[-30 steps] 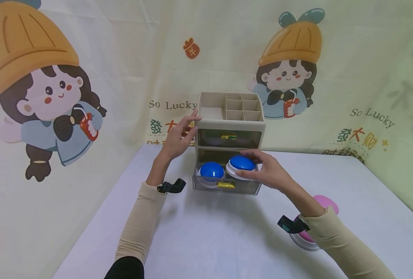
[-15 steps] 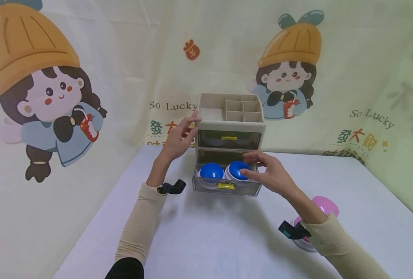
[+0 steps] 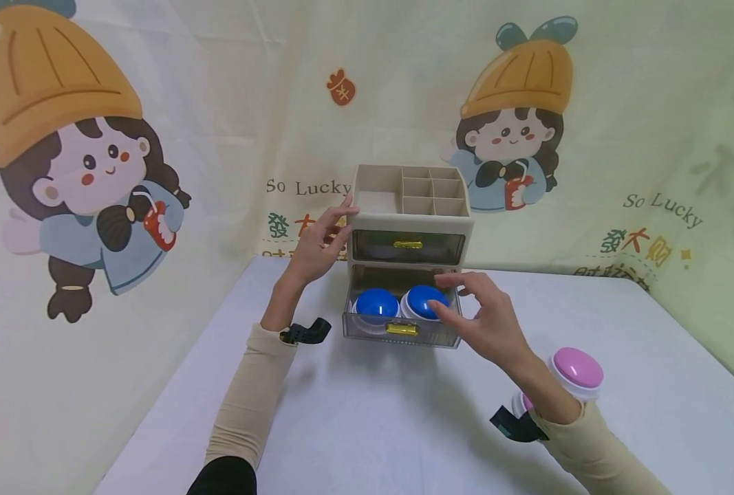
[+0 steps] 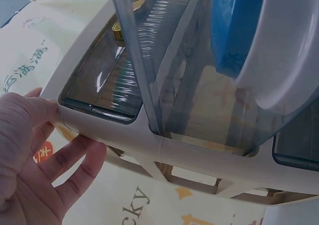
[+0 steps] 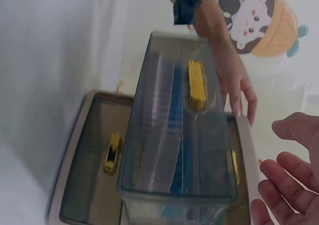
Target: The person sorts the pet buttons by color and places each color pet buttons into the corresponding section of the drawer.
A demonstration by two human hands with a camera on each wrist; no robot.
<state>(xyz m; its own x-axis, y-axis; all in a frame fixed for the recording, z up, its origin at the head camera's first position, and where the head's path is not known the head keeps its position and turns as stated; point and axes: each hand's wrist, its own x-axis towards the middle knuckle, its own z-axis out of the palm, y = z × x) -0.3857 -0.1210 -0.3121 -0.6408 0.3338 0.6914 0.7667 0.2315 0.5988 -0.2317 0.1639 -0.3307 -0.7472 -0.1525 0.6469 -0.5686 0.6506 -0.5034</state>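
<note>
A beige desktop organizer (image 3: pixel 411 221) stands at the back of the table, a smoky clear drawer (image 3: pixel 437 335) pulled out from it. Inside sit two domed push buttons side by side, a left blue button (image 3: pixel 376 302) and a right blue button (image 3: pixel 422 301), both on white bases. My left hand (image 3: pixel 317 249) rests against the organizer's left side, thumb at the front corner in the left wrist view. Loosely spread and holding nothing, my right hand (image 3: pixel 490 320) hovers by the drawer's right end, beside the right button. The right wrist view shows its fingers (image 5: pixel 286 177) apart from the drawer.
A pink button (image 3: pixel 578 368) on a white base stands on the white table (image 3: pixel 367 419) at the right. Another pink button (image 3: pixel 519 404) is mostly hidden behind my right wrist. A printed cloth (image 3: pixel 397 89) hangs close behind the organizer.
My right hand set the right blue button down in the drawer, let go and drew slightly back to the right, its fingers spreading. The left hand stayed in place.
</note>
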